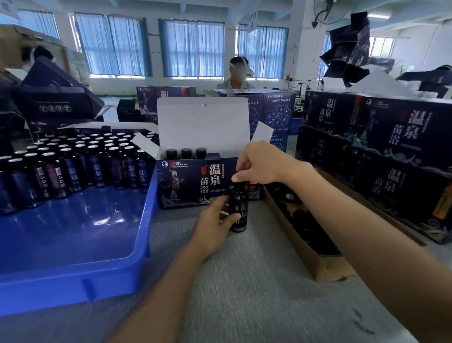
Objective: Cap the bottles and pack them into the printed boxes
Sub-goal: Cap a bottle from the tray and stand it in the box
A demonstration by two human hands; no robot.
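Two hands work one bottle (239, 211) at centre frame: left hand (215, 221) grips its body, evidently steadying it upright, while right hand (259, 166) pinches the cap (239, 182) on top.

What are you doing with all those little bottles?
A person is putting tops on bottles and boxing them. The left hand grips a dark bottle standing on the grey table, while the right hand pinches its top. Behind it, an open printed box already holds three capped bottles. Many more bottles stand in the blue tray.
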